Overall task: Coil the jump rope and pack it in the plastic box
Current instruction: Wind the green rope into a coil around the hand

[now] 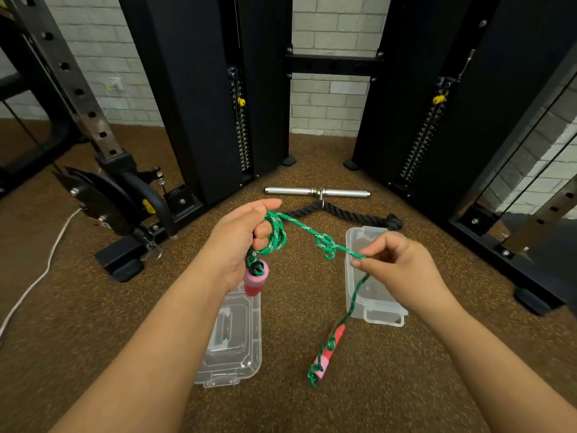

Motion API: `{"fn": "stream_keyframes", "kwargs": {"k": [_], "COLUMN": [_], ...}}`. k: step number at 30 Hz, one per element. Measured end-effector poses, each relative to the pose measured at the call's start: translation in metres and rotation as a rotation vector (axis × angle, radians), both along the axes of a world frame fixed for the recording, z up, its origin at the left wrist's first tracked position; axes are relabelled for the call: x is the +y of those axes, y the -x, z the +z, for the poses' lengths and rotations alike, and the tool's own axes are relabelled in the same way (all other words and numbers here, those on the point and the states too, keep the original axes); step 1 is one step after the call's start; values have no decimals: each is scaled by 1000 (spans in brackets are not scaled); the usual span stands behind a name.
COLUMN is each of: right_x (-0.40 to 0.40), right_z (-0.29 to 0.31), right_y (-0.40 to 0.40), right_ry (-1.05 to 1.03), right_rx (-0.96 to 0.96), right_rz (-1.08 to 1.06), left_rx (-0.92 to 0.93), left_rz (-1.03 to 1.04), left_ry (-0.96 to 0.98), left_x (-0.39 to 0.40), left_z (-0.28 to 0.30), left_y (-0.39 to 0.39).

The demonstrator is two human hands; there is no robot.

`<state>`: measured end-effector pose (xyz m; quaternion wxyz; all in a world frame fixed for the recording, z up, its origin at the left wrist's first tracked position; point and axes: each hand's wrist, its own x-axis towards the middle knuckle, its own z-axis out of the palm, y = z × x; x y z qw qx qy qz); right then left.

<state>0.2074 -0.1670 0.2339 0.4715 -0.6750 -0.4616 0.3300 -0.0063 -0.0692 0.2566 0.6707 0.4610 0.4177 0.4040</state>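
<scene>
Head view looks down on a brown speckled rubber gym floor (pixel 390 385), with two bare forearms reaching in from six o'clock. The left hand (pixel 237 242) is closed around several loops of the green braided jump rope (pixel 304 228), and one pink and red foam handle (pixel 255 281) hangs just beneath that fist. From the loops the rope runs toward three o'clock, with a small kink midway, to the right hand (pixel 395 265), whose thumb and forefinger pinch it. Below that pinch the rope drops toward six o'clock to the second pink and red foam handle (pixel 329 351), which lies on the floor with the rope's end curled around it.

A clear rectangular plastic box (pixel 359 303) sits open on the floor under the right hand, at about four o'clock from centre. A clear plastic lid (pixel 234 339) lies flat on the floor at seven o'clock, partly under the left wrist, well apart from the box.

At twelve o'clock a chrome straight bar (pixel 317 192) and a black thick triceps rope (pixel 352 214) lie on the floor between two tall black weight-stack towers (pixel 199 89). Behind these stands a white painted brick wall (pixel 331 98). A black perforated rack upright (pixel 78 92) rises at ten o'clock, and a thin white cord (pixel 40 276) trails over the floor at nine o'clock.
</scene>
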Motion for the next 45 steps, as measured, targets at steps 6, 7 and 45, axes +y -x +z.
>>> {"fn": "stream_keyframes", "kwargs": {"k": [6, 7, 45], "right_x": [2, 3, 7], "right_z": [-16, -16, -3], "right_y": [3, 6, 0], "right_ry": [178, 193, 36], "right_rx": [-110, -23, 831], "right_rz": [256, 323, 122], "left_rx": [-28, -22, -109], "left_rz": [-165, -205, -9], "left_ry": [-16, -26, -17], "left_x": [-14, -17, -2], "left_z": [6, 7, 12], "left_y": [-11, -14, 4]}}
